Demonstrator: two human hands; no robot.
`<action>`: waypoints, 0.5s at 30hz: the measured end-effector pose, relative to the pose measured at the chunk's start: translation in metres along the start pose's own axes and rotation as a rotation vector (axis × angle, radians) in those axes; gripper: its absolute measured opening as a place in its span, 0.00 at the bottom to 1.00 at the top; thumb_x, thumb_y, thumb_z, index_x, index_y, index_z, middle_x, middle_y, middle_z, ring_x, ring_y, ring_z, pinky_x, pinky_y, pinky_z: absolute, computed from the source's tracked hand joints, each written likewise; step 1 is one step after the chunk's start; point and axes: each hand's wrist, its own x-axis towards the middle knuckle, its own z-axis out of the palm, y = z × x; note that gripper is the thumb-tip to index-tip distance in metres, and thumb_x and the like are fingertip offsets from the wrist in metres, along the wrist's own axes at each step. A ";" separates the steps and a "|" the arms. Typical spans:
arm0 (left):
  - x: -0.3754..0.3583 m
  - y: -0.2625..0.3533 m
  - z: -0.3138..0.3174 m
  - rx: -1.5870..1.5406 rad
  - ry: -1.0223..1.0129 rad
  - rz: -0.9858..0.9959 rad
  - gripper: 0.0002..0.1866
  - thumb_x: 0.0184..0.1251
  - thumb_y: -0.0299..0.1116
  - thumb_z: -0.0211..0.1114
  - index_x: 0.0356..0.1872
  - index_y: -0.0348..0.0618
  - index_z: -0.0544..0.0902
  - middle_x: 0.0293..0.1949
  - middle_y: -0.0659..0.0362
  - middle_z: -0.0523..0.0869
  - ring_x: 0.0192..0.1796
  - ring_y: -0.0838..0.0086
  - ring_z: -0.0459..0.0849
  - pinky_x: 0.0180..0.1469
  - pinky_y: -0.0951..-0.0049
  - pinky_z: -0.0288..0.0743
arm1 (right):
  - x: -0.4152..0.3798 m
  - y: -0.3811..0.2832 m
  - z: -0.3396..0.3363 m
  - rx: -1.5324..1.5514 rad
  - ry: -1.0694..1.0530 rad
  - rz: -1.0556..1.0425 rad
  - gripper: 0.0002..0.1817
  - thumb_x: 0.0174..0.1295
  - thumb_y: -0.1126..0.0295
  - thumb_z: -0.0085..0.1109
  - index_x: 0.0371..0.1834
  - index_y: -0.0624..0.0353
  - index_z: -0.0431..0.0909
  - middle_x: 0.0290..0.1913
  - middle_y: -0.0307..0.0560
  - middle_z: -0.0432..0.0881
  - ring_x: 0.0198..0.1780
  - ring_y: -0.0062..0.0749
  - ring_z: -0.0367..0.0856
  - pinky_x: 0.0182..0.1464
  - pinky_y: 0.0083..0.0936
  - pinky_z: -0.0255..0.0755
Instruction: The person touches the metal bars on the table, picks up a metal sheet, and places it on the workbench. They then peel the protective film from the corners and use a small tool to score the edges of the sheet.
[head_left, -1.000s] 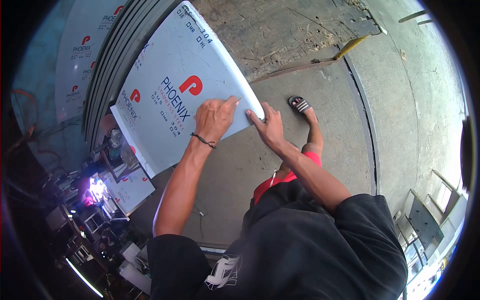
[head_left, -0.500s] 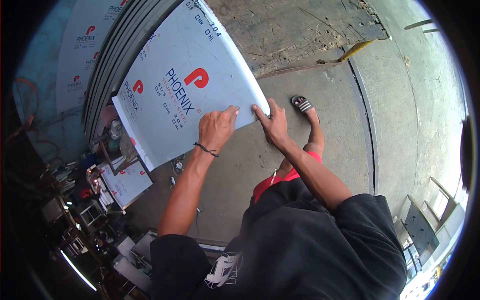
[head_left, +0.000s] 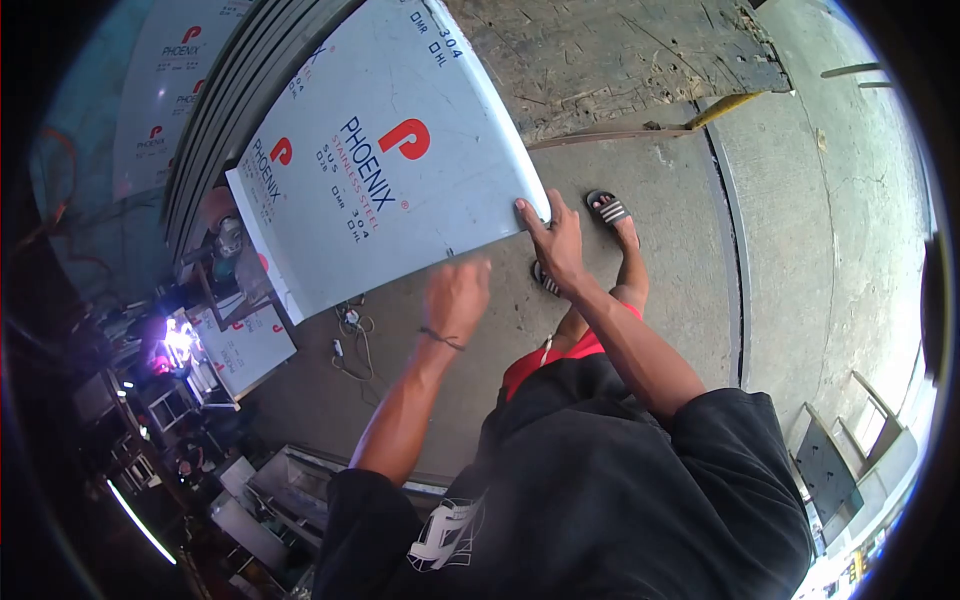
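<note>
A stainless steel sheet (head_left: 340, 240) in white printed film, with one rolled long edge, lies in front of me. My right hand (head_left: 558, 240) grips its near right corner, thumb on top and fingers round the edge. My left hand (head_left: 458, 298), with a dark cord bracelet (head_left: 442, 339) on the wrist, is curled closed just off the near edge. It is blurred by motion, so whatever its fingers hold cannot be made out. A short dark mark (head_left: 450, 252) shows on the sheet near that edge.
A worn wooden board (head_left: 600, 60) lies beyond the sheet. Curved stacked metal strips (head_left: 215, 120) stand at the left, above an angle grinder (head_left: 230, 240). Bright welding light (head_left: 180, 342) glows lower left. A cable (head_left: 362, 350) lies on the concrete floor (head_left: 680, 250).
My left hand has drawn back off the sheet, down and slightly right, uncovering a dark mark near the edge. My right hand keeps the corner. Welding light has flared at the left.
</note>
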 end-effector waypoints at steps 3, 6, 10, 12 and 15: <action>-0.028 0.009 0.019 -0.199 0.037 -0.021 0.13 0.74 0.41 0.58 0.37 0.44 0.85 0.26 0.43 0.83 0.32 0.43 0.83 0.35 0.47 0.77 | 0.001 -0.002 0.000 -0.014 -0.014 0.009 0.25 0.67 0.47 0.60 0.41 0.63 0.77 0.32 0.60 0.81 0.36 0.53 0.77 0.47 0.40 0.65; -0.024 0.009 0.015 -0.386 0.168 -0.181 0.14 0.75 0.42 0.58 0.39 0.45 0.86 0.28 0.44 0.84 0.34 0.44 0.84 0.36 0.48 0.76 | 0.001 -0.001 -0.003 -0.027 -0.030 0.051 0.26 0.67 0.47 0.61 0.42 0.64 0.78 0.33 0.61 0.82 0.36 0.53 0.79 0.46 0.42 0.66; -0.006 0.000 0.017 -0.473 0.284 -0.222 0.14 0.75 0.43 0.57 0.42 0.47 0.87 0.28 0.45 0.85 0.36 0.46 0.84 0.36 0.50 0.76 | 0.002 -0.007 -0.001 0.013 -0.019 0.060 0.27 0.67 0.47 0.61 0.41 0.67 0.77 0.33 0.64 0.82 0.34 0.55 0.82 0.42 0.44 0.71; -0.003 -0.001 0.024 -0.528 0.376 -0.150 0.14 0.76 0.42 0.56 0.46 0.48 0.87 0.30 0.47 0.87 0.37 0.48 0.85 0.38 0.52 0.77 | 0.002 -0.007 -0.003 0.020 -0.022 0.061 0.27 0.67 0.47 0.61 0.41 0.68 0.77 0.33 0.65 0.82 0.31 0.54 0.82 0.38 0.43 0.73; -0.005 0.005 0.026 -0.526 0.414 -0.111 0.13 0.76 0.41 0.57 0.47 0.48 0.86 0.34 0.48 0.88 0.37 0.49 0.86 0.38 0.54 0.78 | 0.001 -0.004 -0.002 -0.016 -0.013 0.029 0.28 0.67 0.47 0.61 0.41 0.68 0.77 0.29 0.64 0.82 0.28 0.52 0.82 0.35 0.40 0.73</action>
